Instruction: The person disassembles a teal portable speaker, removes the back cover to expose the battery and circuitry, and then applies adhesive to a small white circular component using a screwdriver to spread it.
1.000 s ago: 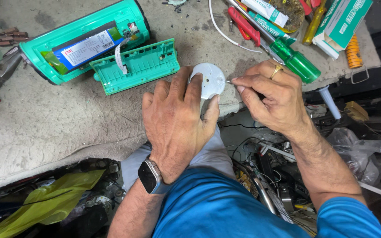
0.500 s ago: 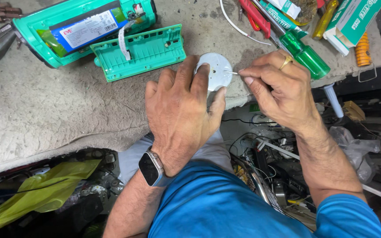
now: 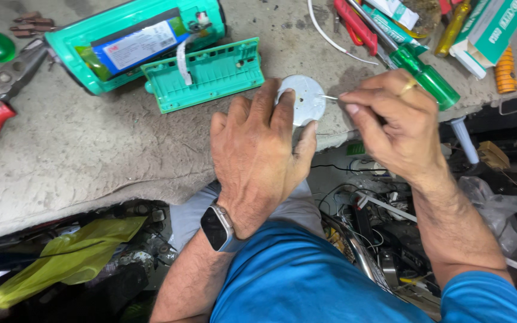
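Since a second ago my view has slid so that the white round disc (image 3: 302,98) and both my hands sit lower and more to the right in the picture; the hands themselves keep the same hold. My left hand (image 3: 258,149) lies flat on the worn grey bench (image 3: 79,161), fingers spread, with the fingertips (image 3: 285,98) pressing on the disc's left part and the thumb (image 3: 306,140) against its lower edge, so the disc is pinned at the bench's near edge. My right hand (image 3: 399,128) is curled shut, thumb and forefinger pinched on a thin metal tool (image 3: 329,97) of which only the tip shows.

That tip points left, its long axis about level, and it meets the disc at the right rim. So the disc lies directly left of my right grip, just beside it, while my left hand covers it from the near-left side. The right hand is the working one; the left only steadies.

Up and left of the disc lie a green slotted cover (image 3: 204,75) and the open green casing (image 3: 133,42). Green-handled screwdrivers (image 3: 423,75) rest just beyond my right knuckles.
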### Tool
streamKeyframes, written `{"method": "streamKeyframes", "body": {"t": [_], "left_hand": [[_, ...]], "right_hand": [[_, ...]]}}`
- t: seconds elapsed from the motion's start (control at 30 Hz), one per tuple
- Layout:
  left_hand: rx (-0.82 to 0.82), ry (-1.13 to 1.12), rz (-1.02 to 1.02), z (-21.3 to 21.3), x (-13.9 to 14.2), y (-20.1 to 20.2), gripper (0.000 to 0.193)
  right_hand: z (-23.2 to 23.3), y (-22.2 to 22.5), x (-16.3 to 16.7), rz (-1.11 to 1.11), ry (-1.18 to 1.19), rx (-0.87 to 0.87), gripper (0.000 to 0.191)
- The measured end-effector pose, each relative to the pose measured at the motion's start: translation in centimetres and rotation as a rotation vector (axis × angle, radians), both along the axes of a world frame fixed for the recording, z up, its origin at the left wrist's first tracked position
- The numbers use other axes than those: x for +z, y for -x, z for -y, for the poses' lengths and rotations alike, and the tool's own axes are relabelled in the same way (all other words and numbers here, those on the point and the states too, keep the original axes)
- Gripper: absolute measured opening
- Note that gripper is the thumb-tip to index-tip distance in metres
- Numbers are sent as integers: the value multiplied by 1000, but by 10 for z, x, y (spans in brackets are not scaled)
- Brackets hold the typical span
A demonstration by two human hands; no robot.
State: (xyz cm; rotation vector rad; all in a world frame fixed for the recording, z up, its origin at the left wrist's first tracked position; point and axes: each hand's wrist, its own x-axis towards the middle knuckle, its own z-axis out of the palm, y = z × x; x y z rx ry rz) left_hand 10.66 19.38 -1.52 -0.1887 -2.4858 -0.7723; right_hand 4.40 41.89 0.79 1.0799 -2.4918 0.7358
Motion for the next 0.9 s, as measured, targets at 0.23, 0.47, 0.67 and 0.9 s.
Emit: {"method": "streamKeyframes", "body": {"t": [0.23, 0.47, 0.67, 0.9], "left_hand": [[43, -23, -24, 1, 0, 1, 48], [82, -56, -49, 9, -4, -8, 46], [23, -28, -45, 1, -3, -1, 47], [-15, 17, -40, 0, -2, -2, 48]], "right_hand": [[2, -6, -2, 26, -16, 8, 20], [23, -10, -16, 158, 102, -57, 14], [4, -7, -8, 10, 34, 4, 14], [9, -7, 5, 54, 58, 18, 18]]}}
